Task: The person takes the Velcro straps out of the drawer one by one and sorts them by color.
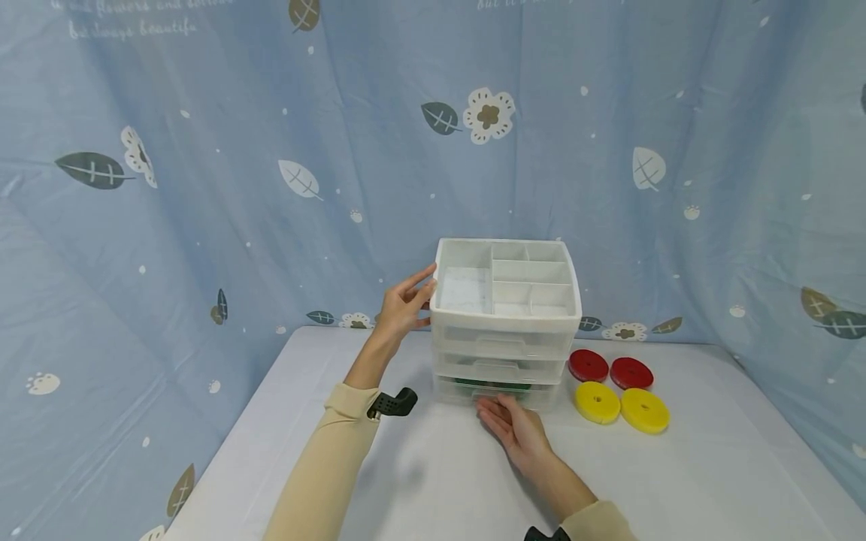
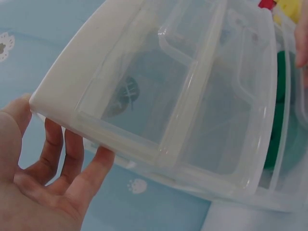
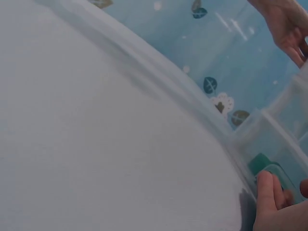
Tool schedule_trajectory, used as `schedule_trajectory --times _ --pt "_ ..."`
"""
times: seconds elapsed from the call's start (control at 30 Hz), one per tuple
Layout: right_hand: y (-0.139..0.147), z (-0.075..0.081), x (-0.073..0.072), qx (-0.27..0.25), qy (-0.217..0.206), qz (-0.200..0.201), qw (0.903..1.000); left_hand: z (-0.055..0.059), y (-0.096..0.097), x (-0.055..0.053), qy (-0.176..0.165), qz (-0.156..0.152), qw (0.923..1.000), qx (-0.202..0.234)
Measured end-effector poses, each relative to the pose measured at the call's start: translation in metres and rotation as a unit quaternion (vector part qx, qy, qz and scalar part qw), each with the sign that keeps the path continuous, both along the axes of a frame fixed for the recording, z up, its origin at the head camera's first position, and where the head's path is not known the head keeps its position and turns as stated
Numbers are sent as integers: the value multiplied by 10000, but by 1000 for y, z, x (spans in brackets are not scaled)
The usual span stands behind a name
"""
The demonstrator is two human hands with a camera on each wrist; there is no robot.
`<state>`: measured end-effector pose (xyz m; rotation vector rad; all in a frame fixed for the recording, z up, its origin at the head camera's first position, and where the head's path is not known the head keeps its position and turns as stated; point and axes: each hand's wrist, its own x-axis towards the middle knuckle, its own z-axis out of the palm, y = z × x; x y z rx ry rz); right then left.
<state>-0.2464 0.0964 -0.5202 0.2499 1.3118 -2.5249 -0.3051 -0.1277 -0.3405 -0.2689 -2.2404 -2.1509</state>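
A white drawer unit [image 1: 504,323] with clear drawers and a compartmented top tray stands on the table. Its bottom drawer [image 1: 449,389] is pulled out slightly, and green things [image 2: 278,120] show through the gap. My left hand [image 1: 399,306] rests against the unit's left side near the top, thumb at the front corner and fingers spread along the side. Low at the front, my right hand [image 1: 517,432] touches the bottom drawer's front by its handle, with fingers fairly straight and palm turned partly up. Its fingertips [image 3: 265,180] overlap the green seen through the plastic.
To the unit's right lie two red discs [image 1: 588,366] and two yellow discs [image 1: 598,403], each with a centre hole. A blue patterned curtain [image 1: 379,150] hangs behind the white table [image 1: 717,466].
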Motion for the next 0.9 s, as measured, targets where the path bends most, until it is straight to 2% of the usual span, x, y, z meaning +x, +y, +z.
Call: schedule_trajectory --times 0.13,0.43,0.67,0.9 --pt "0 -1 10 -21 -111 89 9999 -4 -1 -3 38 0 10000 44" --pt "5 -1 39 45 -425 373 9984 -20 -3 -19 55 75 9999 51" --pt "7 0 60 45 -606 499 9969 -22 -4 -21 75 45 10000 27" --pt "11 -1 73 -9 -657 688 9955 -24 -3 -19 197 182 9996 -79"
